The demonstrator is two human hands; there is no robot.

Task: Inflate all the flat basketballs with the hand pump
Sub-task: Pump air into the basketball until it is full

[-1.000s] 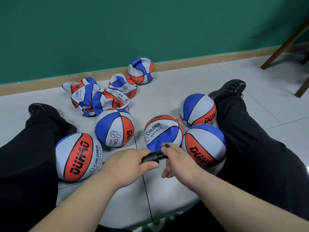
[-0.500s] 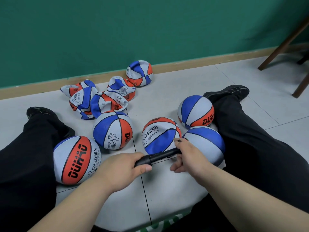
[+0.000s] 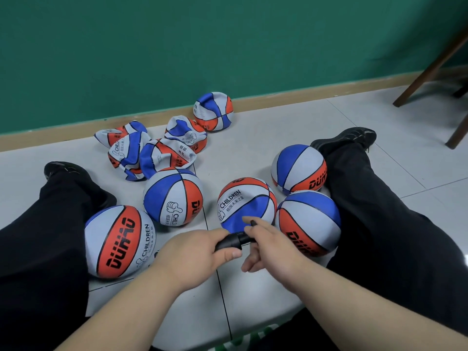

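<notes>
Looking down from the head camera, I read the floor (image 3: 253, 148) from left to right. A black left trouser leg (image 3: 38, 249) and left shoe (image 3: 65, 171) lie at the far left. Touching that leg rests the first inflated basketball (image 3: 119, 241), orange panel up, marked CHILDREN. Behind it, four flat basketballs (image 3: 152, 153) are crumpled together in a heap. A fifth flat basketball (image 3: 214, 111) sits apart, just beside the skirting board (image 3: 304, 96) under the green wall (image 3: 228, 46). A second inflated basketball (image 3: 173, 196) stands just in front of the heap.

The left hand (image 3: 192, 254) grips the barrel of the black hand pump (image 3: 231, 240), fingers curled round it and thumb below it. The pump lies between both hands, just in front of the centre basketball (image 3: 245, 203); I cannot tell whether it joins that ball. The right hand (image 3: 271, 247) holds the pump's other end, its upper fingers closed over it and its lower fingers loosely bent.

The near right basketball (image 3: 309, 221) and the far right basketball (image 3: 298, 168) both touch the right trouser leg (image 3: 379, 224), which ends in the right shoe (image 3: 347, 138). Dark wooden chair legs (image 3: 430, 67) stand at the far right.
</notes>
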